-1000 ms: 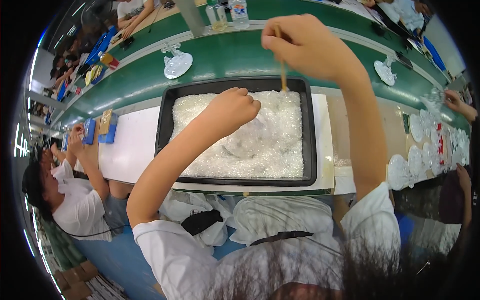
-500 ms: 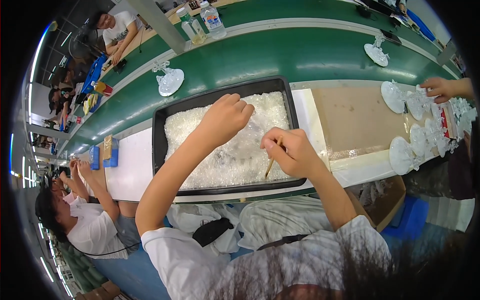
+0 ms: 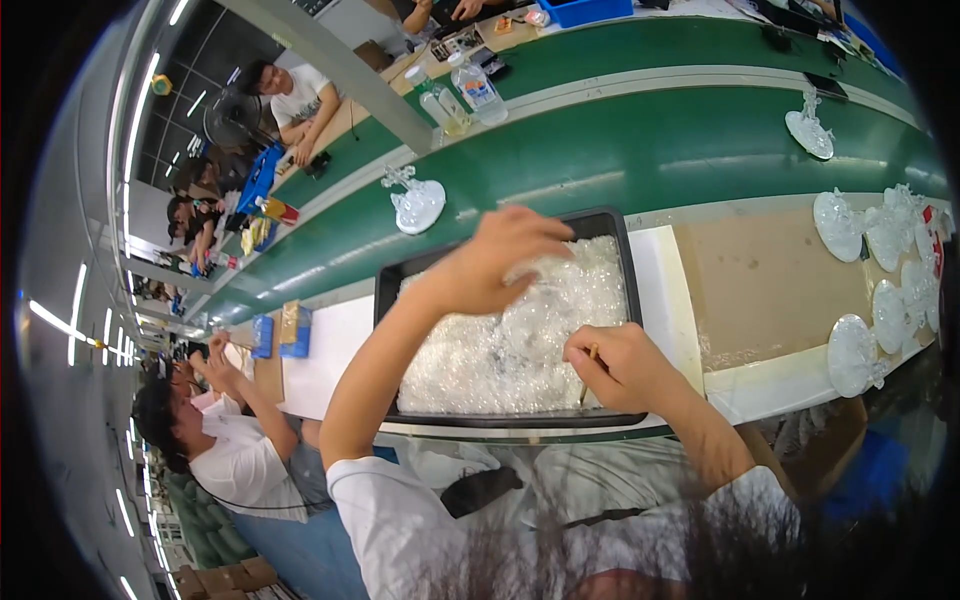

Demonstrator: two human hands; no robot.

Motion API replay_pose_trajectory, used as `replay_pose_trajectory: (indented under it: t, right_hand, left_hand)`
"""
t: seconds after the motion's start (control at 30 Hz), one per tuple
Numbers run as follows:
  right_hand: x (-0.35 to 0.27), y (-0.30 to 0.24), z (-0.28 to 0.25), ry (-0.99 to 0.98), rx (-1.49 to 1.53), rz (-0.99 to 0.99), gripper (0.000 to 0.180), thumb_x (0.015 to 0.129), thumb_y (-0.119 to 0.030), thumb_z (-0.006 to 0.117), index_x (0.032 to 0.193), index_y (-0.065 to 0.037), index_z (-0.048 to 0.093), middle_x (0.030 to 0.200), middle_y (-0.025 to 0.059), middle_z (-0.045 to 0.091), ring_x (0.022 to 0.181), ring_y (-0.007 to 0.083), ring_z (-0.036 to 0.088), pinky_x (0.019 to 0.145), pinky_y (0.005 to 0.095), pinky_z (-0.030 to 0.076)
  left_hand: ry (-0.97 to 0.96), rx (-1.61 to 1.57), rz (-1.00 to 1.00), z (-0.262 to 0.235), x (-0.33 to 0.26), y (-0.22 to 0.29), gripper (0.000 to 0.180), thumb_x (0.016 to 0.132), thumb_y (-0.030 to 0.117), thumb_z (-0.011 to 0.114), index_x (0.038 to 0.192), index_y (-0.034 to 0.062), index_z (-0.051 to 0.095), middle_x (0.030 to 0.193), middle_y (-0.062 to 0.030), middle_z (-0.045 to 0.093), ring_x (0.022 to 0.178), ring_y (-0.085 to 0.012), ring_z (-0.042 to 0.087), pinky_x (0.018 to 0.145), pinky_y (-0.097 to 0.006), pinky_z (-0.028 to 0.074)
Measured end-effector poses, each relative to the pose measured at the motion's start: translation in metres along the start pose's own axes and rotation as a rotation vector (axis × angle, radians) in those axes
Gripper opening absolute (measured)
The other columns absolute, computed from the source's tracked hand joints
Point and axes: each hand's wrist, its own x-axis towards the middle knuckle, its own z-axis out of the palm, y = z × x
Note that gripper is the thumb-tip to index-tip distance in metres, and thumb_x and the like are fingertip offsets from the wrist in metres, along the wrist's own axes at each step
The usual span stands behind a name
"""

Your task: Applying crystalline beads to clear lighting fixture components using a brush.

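A black tray (image 3: 520, 420) filled with clear, glittering granules (image 3: 470, 370) lies in front of me. My left hand (image 3: 508, 260) hovers above the far part of the tray, its fingers stretched out and apart, with nothing seen in it. Over the near right part of the tray, my right hand (image 3: 625, 370) grips a thin, brush-like wooden stick (image 3: 592, 353). The stick's lower end points down at the granules close to the near rim; whether it touches them is hard to tell.
Clear ornaments on round bases (image 3: 838, 226) crowd the right end of the table, beyond a brown board (image 3: 765, 285). Another ornament (image 3: 417, 207) rests on the green conveyor belt (image 3: 640, 140). Two bottles (image 3: 478, 90) stand beside a post. Blue boxes (image 3: 294, 330) and a seated person (image 3: 240, 435) are left.
My left hand has gone from closed to spread fingers. My right hand still holds the stick, now more upright. The whole view has shifted, and the other person's hand at right is out of sight.
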Motion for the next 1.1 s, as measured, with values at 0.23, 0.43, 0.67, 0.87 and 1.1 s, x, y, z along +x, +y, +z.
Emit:
replay_pose_trajectory:
  t: [0.23,0.43,0.67,0.87,1.1]
  right_hand:
    - [0.006,0.0,0.005,-0.01,0.078,-0.033,0.006,0.089,-0.007,0.06,0.086,-0.002,0.062,0.062,0.0112,0.059,0.052,0.0258,0.058,0.051,0.0344,0.046]
    - [0.003,0.002,0.0,0.02,0.097,-0.013,0.006,0.089,-0.006,0.059,0.087,-0.002,0.063,0.06,0.0097,0.058,0.049,0.0226,0.056,0.05,0.0318,0.044]
    - [0.001,0.003,0.003,0.027,0.137,-0.007,0.006,0.088,-0.004,0.059,0.086,-0.002,0.063,0.063,0.0106,0.06,0.05,0.0215,0.057,0.049,0.0307,0.043]
    - [0.004,0.006,0.0,-0.005,0.151,-0.001,0.004,0.087,-0.004,0.059,0.086,-0.001,0.063,0.064,0.0107,0.059,0.052,0.021,0.057,0.05,0.0305,0.043]
    - [0.001,0.003,-0.004,-0.01,0.162,0.006,0.008,0.089,-0.006,0.058,0.085,0.0,0.062,0.063,0.0116,0.059,0.052,0.0223,0.057,0.05,0.0317,0.043]
  left_hand:
    - [0.246,0.745,-0.894,-0.051,-0.061,-0.189,0.046,0.078,0.004,0.06,0.124,0.0092,0.059,0.128,-0.0163,0.056,0.112,-0.0369,0.055,0.092,-0.046,0.048]
    - [-0.11,0.52,-0.85,-0.038,-0.101,-0.243,0.028,0.083,0.013,0.066,0.11,0.0083,0.062,0.109,-0.0161,0.06,0.104,-0.0368,0.06,0.087,-0.045,0.05]
    - [0.149,0.716,-0.688,-0.085,-0.115,-0.182,0.013,0.088,0.012,0.06,0.096,0.0028,0.057,0.1,-0.018,0.06,0.096,-0.0384,0.061,0.078,-0.048,0.049]
    - [0.279,0.589,-0.855,-0.122,-0.145,-0.063,0.014,0.092,0.01,0.059,0.102,0.0008,0.059,0.089,-0.0179,0.067,0.084,-0.0346,0.067,0.071,-0.039,0.052]
    - [0.26,0.301,-0.931,-0.079,-0.146,0.03,0.013,0.092,0.005,0.062,0.104,0.0004,0.059,0.084,-0.0117,0.069,0.077,-0.0165,0.071,0.065,-0.029,0.053]
